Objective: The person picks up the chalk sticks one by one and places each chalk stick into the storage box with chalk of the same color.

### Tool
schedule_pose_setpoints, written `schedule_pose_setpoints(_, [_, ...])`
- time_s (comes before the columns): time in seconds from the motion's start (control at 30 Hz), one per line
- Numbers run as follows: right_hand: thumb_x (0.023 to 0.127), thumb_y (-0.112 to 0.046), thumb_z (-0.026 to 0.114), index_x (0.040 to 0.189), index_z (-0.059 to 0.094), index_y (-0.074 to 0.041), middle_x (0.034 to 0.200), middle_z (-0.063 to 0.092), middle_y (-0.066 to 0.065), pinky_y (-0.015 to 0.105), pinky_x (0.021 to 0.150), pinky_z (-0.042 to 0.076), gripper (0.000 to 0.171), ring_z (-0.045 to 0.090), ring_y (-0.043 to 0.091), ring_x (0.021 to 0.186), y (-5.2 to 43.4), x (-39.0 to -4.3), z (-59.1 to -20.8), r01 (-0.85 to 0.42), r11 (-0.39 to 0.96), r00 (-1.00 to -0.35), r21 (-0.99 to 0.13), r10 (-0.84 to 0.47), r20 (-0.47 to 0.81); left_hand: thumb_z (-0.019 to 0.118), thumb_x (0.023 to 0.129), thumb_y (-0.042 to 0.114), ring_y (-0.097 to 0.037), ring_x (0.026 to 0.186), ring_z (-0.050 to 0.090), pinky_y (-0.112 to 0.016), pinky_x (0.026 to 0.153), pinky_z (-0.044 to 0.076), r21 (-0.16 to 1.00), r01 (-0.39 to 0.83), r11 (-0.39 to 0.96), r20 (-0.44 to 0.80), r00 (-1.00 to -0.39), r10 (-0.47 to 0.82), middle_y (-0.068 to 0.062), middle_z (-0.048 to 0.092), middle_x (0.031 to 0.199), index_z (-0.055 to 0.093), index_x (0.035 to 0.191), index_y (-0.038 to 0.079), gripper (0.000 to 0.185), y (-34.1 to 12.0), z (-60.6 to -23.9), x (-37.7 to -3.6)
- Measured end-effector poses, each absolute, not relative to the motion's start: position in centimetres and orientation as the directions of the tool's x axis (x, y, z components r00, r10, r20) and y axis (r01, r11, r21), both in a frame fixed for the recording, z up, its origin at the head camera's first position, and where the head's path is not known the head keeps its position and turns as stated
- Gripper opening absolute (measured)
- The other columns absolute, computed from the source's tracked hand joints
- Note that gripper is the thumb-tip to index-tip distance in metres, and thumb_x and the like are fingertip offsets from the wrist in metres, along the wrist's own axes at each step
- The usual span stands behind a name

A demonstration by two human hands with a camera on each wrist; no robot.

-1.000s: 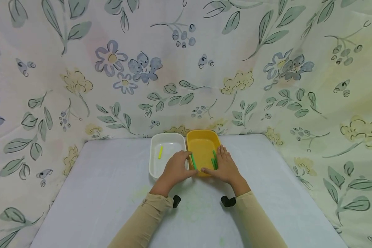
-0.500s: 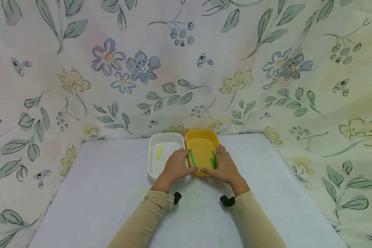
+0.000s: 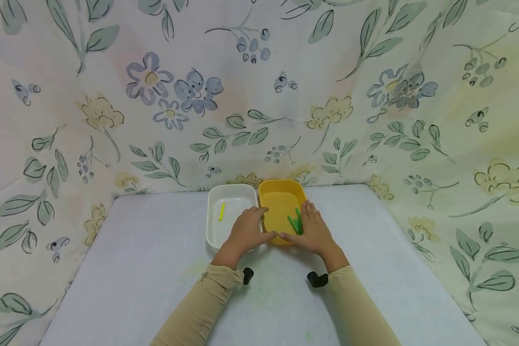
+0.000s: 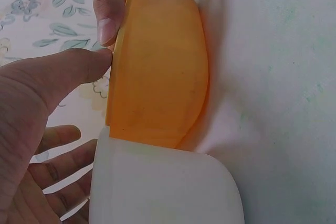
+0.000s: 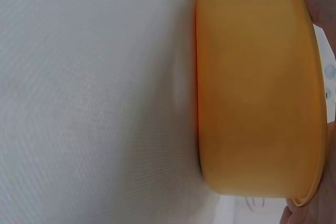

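Note:
A yellow tray [image 3: 278, 201] stands beside a white tray [image 3: 235, 198] at the table's far edge. Green sticks [image 3: 296, 224] lie together along the yellow tray's right side. One yellow stick [image 3: 221, 211] lies in the white tray. My left hand [image 3: 244, 233] rests across the seam between the trays, thumb tip touching the yellow tray's near rim [image 4: 118, 61]. My right hand [image 3: 314, 234] lies with straight fingers along the yellow tray's right rim, thumb on the near rim. Both wrist views show the yellow tray's outer wall [image 5: 257, 93] close up.
A pale table top [image 3: 147, 269] carries faint green and yellow smudges near its middle. Floral cloth [image 3: 259, 96] walls it in at the back and on both sides. The white tray's wall [image 4: 163, 187] fills the bottom of the left wrist view.
A green stick that lay by my left fingers on the yellow tray's left side now lies on the right side with the other green sticks. Both hands have barely shifted.

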State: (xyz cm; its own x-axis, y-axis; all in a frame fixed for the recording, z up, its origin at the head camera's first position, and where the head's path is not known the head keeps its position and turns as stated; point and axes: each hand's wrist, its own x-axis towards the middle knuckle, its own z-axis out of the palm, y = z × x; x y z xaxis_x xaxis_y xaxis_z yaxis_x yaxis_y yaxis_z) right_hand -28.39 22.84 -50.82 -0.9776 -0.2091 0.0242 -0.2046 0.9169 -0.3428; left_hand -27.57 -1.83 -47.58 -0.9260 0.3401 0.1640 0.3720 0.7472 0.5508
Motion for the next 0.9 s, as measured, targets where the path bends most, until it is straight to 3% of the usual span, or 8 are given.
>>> schedule_pose_setpoints(0.67, [0.079,-0.093,0.059,0.168,0.005,0.003,0.178,0.003,0.021,0.055,0.134,0.013,0.142,0.005,0.038,0.167,23.4,-29.6,-50.4,-0.196,0.910,-0.978,-0.365,-0.208,0.008,0.084,0.089,0.045,-0.029,0.111,0.064,-0.048,0.099,0.055,0.512,0.409,0.756,0.281,-0.911,0.302,-0.011,0.069,0.123,0.071,0.134,0.006,0.061,-5.2,-47.5,-25.6])
schedule_pose_setpoints(0.8, [0.084,-0.085,0.062,0.170,0.011,-0.001,0.178,0.005,0.022,0.060,0.133,0.013,0.131,0.006,0.042,0.166,23.7,-29.5,-49.9,-0.209,0.905,-0.977,-0.370,-0.205,0.050,0.084,0.088,0.044,-0.033,0.117,0.063,-0.051,0.101,0.054,0.483,0.410,0.774,0.328,-0.904,0.273,-0.013,0.066,0.128,0.073,0.131,0.005,0.059,-6.3,-47.2,-24.9])
schedule_pose_setpoints(0.9, [0.090,-0.080,0.061,0.168,0.025,-0.004,0.176,0.020,0.022,0.063,0.131,0.019,0.115,0.018,0.045,0.163,23.7,-29.4,-49.4,-0.244,0.907,-0.969,-0.343,-0.218,0.114,0.084,0.088,0.046,-0.036,0.121,0.061,-0.053,0.103,0.052,0.452,0.404,0.795,0.374,-0.895,0.243,-0.016,0.062,0.133,0.073,0.128,0.005,0.058,-7.2,-47.2,-24.5])
